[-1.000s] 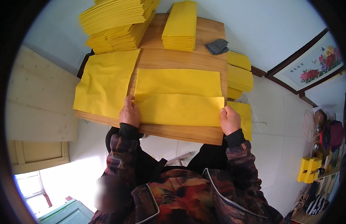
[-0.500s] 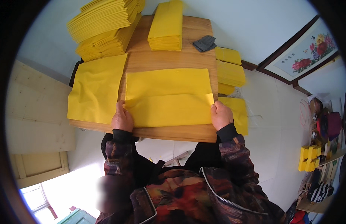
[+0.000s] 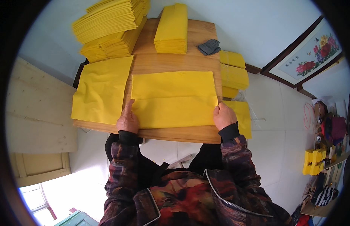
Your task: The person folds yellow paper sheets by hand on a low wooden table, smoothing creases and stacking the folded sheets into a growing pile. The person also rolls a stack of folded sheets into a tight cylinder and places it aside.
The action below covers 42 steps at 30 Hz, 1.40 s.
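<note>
A yellow felt-like sheet point(image 3: 173, 109) lies on the wooden table in front of me, its near part folded over toward the far side, with the fold's loose edge crossing its middle. My left hand point(image 3: 128, 118) holds the sheet's left side at that edge; one digit points up along it, and the other fingers are partly hidden. At the opposite side, my right hand point(image 3: 224, 116) pinches the sheet's right edge between thumb and curled fingers.
Unfolded yellow sheets point(image 3: 101, 90) lie left of my left hand. Beyond them rises a tall folded stack point(image 3: 111, 28). Another folded stack point(image 3: 171, 30) and a grey cloth point(image 3: 209, 47) occupy the table's far side. Yellow bundles point(image 3: 235, 75) stand beyond the right edge.
The folded layer lies flatter, its edge straighter across the sheet. My left hand's grip has shifted, with a digit now stretched along the left edge. My right hand stays at its side.
</note>
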Available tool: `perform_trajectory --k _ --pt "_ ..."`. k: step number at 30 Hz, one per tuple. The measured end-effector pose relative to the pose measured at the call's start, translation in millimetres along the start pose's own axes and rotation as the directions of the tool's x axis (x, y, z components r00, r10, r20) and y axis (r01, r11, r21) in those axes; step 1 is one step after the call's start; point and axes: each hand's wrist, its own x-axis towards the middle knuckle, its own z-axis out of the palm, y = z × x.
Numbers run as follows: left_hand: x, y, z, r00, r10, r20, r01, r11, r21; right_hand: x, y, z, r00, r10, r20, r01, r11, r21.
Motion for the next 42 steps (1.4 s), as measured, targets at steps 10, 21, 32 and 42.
perform_trajectory --k 10,21,32,42 --pt "-5 -2 6 0.995 0.076 -0.061 -0.074 0.997 0.033 -5 -11 -6 0.999 0.025 0.036 -0.021 0.995 -0.094" --pt "-4 1 4 0.988 0.095 -0.121 -0.091 0.995 0.036 -7 -7 -1 0.998 -0.032 -0.048 0.026 0.993 -0.112" --pt "-2 -2 5 0.993 0.094 -0.068 -0.090 0.994 0.065 1 -5 0 1.000 -0.008 -0.016 0.007 0.995 -0.099" --pt "-3 -1 6 0.992 0.109 -0.060 -0.102 0.989 0.105 -2 -16 -10 0.998 0.053 0.038 -0.048 0.990 -0.135"
